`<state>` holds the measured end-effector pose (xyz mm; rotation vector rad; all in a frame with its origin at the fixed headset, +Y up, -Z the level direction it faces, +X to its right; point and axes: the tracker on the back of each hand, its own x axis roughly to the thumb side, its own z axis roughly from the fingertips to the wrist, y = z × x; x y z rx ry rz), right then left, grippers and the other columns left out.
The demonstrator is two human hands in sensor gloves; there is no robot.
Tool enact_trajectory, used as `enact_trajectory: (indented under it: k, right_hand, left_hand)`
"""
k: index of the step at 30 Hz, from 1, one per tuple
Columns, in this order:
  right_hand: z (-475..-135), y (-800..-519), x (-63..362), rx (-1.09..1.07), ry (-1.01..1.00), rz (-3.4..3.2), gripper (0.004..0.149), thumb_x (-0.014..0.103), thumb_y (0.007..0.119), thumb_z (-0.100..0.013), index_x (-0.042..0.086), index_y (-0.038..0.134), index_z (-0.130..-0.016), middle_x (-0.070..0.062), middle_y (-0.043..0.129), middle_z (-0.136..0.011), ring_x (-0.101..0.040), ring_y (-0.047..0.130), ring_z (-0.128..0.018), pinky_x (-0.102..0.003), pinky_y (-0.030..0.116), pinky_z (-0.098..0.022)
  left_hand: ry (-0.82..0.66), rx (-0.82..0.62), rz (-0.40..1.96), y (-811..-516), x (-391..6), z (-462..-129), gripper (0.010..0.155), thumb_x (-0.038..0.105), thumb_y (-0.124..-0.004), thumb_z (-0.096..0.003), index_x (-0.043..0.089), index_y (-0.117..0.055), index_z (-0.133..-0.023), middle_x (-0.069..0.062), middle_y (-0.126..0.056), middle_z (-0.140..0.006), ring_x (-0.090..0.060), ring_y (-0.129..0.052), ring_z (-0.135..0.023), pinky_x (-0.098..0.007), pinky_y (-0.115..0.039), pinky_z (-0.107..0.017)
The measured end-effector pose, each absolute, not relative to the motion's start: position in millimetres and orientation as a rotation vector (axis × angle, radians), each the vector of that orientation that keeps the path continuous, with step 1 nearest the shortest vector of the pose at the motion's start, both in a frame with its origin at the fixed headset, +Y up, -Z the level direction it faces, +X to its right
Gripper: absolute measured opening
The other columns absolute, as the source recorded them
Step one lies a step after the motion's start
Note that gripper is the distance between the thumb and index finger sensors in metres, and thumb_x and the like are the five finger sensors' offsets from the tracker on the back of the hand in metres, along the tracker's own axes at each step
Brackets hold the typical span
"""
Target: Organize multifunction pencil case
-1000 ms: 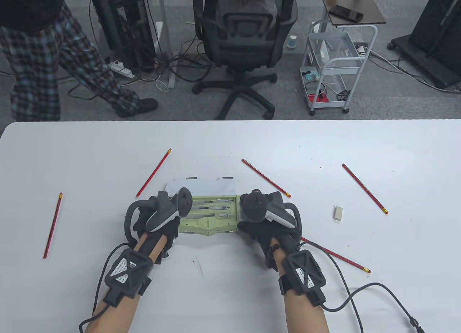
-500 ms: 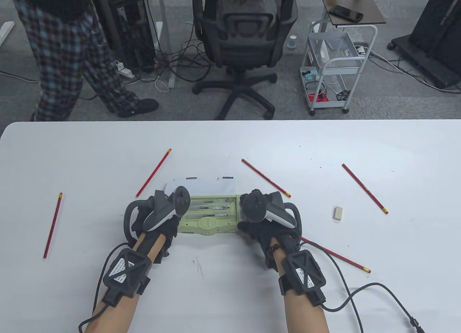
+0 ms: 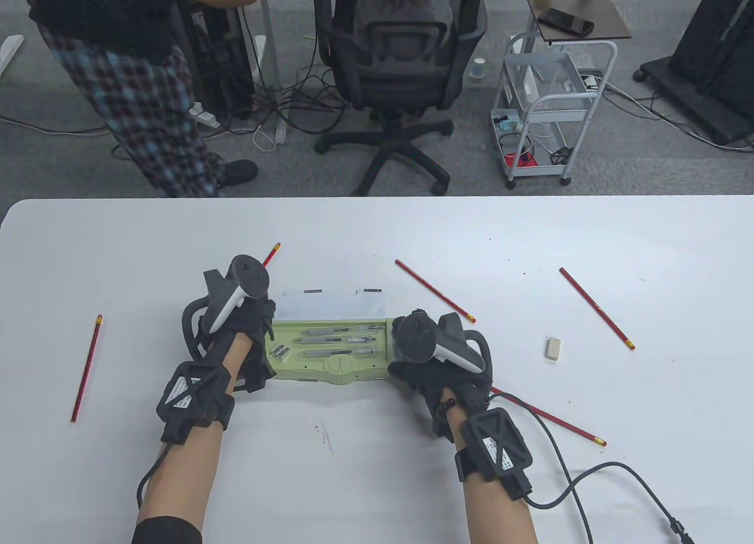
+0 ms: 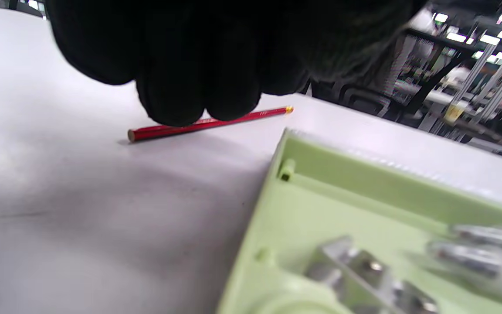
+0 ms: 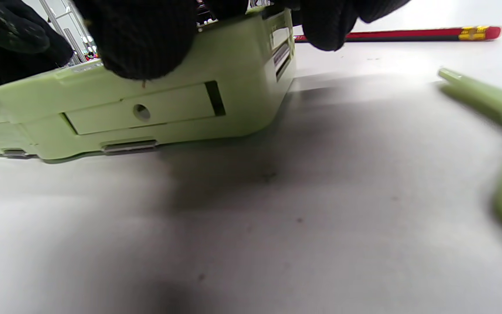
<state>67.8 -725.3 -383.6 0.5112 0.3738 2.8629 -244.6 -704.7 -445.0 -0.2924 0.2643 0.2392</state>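
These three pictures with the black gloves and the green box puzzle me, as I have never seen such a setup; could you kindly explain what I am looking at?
There is no machine here: a person wears black sensor gloves, with a tracker strapped to the back of each hand. The large picture looks down at a white table; the other two come from small cameras on the wrists.

In the middle lies an open green pencil case with pens inside. The right hand grips the case's right end; its fingers show on the case in the right wrist view. The left hand is at the case's left end, above a red pencil, and seems to hold nothing. More red pencils lie scattered, and a small eraser lies to the right.
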Motion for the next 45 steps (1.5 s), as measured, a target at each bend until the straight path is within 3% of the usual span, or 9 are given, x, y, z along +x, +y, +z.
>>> enact_trajectory:
  k: [8,20,30,37,45]
  right_hand:
    - [-383,-725,68,0.511,0.362,2.873,0.081,0.042,0.074,-0.048,0.008,0.038,-0.111,-0.032,0.029,-0.111,-0.055,0.051,-0.101,-0.064,0.049,-0.072]
    - [-383,-725,67,0.512,0.366,2.884,0.08,0.041,0.074,-0.048,0.008,0.038,-0.111,-0.032,0.028,-0.112,-0.055,0.05,-0.101,-0.064,0.048,-0.072]
    - [-382,-726,67,0.506,0.351,2.885,0.08,0.042,0.074,-0.048,0.009,0.038,-0.111,-0.032,0.028,-0.112,-0.056,0.049,-0.101,-0.065,0.047,-0.072]
    - [-382,-726,68,0.505,0.35,2.88,0.081,0.043,0.074,-0.048,0.009,0.038,-0.111,-0.031,0.029,-0.112,-0.056,0.049,-0.101,-0.065,0.048,-0.072]
    - [-381,-726,69,0.511,0.34,2.891,0.08,0.044,0.073,-0.048,0.01,0.038,-0.111,-0.03,0.029,-0.112,-0.055,0.05,-0.101,-0.064,0.048,-0.072]
  left_hand:
    - [0.29,-0.392,0.323,-717,-237,-463,0.051,0.035,-0.079,-0.0485,0.017,-0.077,-0.097,-0.013,-0.097,-0.09,-0.035,-0.101,-0.074,-0.058,-0.08,-0.056]
    - [0.276,-0.343,0.446,-708,-240,-459,0.056,0.034,-0.081,-0.0476,0.016,-0.072,-0.1,-0.015,-0.096,-0.09,-0.035,-0.101,-0.072,-0.058,-0.08,-0.055]
    - [0.195,-0.298,0.634,-698,-253,-441,0.085,0.046,-0.079,-0.0459,0.016,-0.035,-0.112,-0.015,-0.087,-0.096,-0.038,-0.094,-0.078,-0.061,-0.075,-0.058]
    - [0.129,-0.249,0.796,-693,-270,-418,0.075,0.057,-0.074,-0.042,0.017,-0.064,-0.104,-0.018,-0.086,-0.099,-0.042,-0.092,-0.081,-0.063,-0.073,-0.059]
    - [0.046,-0.232,0.847,-694,-273,-391,0.072,0.057,-0.071,-0.0439,0.015,-0.068,-0.103,-0.02,-0.079,-0.105,-0.046,-0.085,-0.089,-0.068,-0.067,-0.062]
